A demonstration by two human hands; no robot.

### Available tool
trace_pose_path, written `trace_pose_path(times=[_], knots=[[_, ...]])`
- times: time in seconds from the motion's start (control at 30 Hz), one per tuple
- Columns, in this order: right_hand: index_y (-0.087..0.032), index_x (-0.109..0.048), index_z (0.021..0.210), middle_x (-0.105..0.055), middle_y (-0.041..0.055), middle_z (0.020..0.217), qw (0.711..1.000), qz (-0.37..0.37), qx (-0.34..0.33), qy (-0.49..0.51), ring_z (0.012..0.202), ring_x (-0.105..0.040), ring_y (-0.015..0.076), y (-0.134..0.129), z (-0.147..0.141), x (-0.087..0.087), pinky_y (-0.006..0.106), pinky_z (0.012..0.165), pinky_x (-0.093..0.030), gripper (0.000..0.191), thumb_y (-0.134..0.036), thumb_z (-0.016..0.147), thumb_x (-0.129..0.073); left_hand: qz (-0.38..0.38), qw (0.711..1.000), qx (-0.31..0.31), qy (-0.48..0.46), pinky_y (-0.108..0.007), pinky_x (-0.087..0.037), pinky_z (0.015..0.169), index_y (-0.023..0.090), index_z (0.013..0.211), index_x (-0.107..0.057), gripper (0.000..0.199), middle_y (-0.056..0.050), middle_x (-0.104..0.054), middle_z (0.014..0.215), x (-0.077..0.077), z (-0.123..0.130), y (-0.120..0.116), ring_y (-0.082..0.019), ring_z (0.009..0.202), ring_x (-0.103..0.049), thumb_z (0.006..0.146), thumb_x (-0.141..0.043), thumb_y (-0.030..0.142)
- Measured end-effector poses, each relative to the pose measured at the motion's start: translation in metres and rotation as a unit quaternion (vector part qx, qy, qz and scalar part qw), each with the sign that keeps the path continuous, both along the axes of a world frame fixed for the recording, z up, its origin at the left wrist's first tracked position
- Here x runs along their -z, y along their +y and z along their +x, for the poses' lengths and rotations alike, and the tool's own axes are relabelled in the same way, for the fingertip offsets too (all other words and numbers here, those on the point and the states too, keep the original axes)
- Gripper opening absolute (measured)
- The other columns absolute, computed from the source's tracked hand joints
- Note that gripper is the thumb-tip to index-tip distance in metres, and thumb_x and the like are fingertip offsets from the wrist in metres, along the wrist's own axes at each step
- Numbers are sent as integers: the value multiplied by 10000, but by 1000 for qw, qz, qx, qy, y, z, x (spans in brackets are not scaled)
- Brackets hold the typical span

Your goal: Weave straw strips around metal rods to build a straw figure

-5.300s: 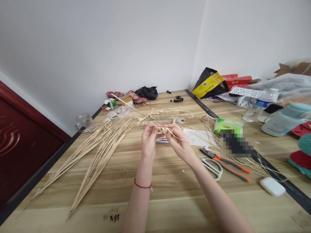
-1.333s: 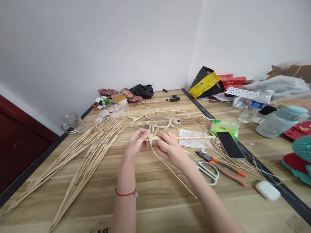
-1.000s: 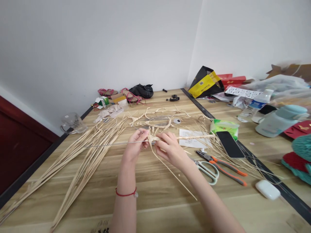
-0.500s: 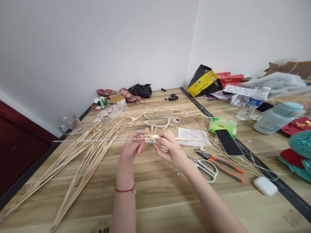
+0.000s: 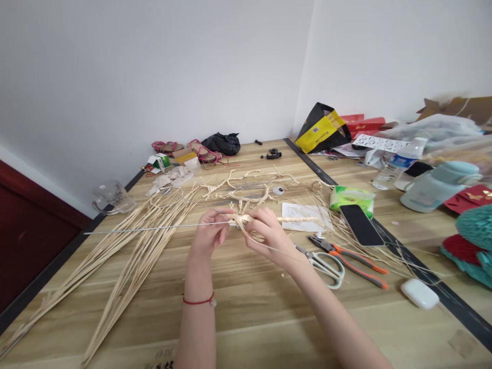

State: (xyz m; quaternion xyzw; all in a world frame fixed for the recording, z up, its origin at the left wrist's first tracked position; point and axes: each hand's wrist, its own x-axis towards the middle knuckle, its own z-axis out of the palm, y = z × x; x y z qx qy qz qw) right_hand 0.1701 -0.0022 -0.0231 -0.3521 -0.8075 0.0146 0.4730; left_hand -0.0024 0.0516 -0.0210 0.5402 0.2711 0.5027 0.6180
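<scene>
My left hand (image 5: 209, 231), below a wrist band of red cord, pinches a long thin metal rod (image 5: 154, 228) that reaches far to the left. Close beside it, my right hand (image 5: 267, 233) has its fingers closed on a pale flat strip (image 5: 243, 219) at the rod's wrapped part. The strip's loose tail runs down to the right over my right hand. A wrapped pale stem (image 5: 298, 219) sticks out to the right beyond my fingers. Woven pale pieces (image 5: 249, 195) lie just behind my hands. My fingertips partly hide the join.
Bundles of long strips (image 5: 142, 256) spread at left, near a glass mug (image 5: 113, 197). At right lie scissors (image 5: 328, 269), orange-handled pliers (image 5: 353, 259), a phone (image 5: 361, 225), a white case (image 5: 419, 293) and a light blue bottle (image 5: 438, 187).
The rod's left end has dipped slightly. The pale strip now shows as a wider loop between my hands, and its tail slants lower across my right hand.
</scene>
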Motion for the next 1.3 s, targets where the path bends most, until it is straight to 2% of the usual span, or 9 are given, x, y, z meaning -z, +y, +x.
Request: trace_pose_path(times=[0.27,1.3], knots=[[-208,-538,789,-620,69,975,1000,-1,9,0,855,-517,188,0,0,-1,337,777,-404,118,-154,893,-523,-1,1000,-13,11,-178,-94,321,194,808,-742,278,71,-428,278,4,-1,3,-30,242,-251,661,-789,425],[-213,-536,791,-621,76,1023,1000,-5,6,-5,885,-526,199,1,1,0,352,791,-404,110,-148,879,-531,4,1000,-11,13,-183,-129,352,176,837,-732,297,80,-418,296,8,-2,6,-28,264,-254,683,-770,427]])
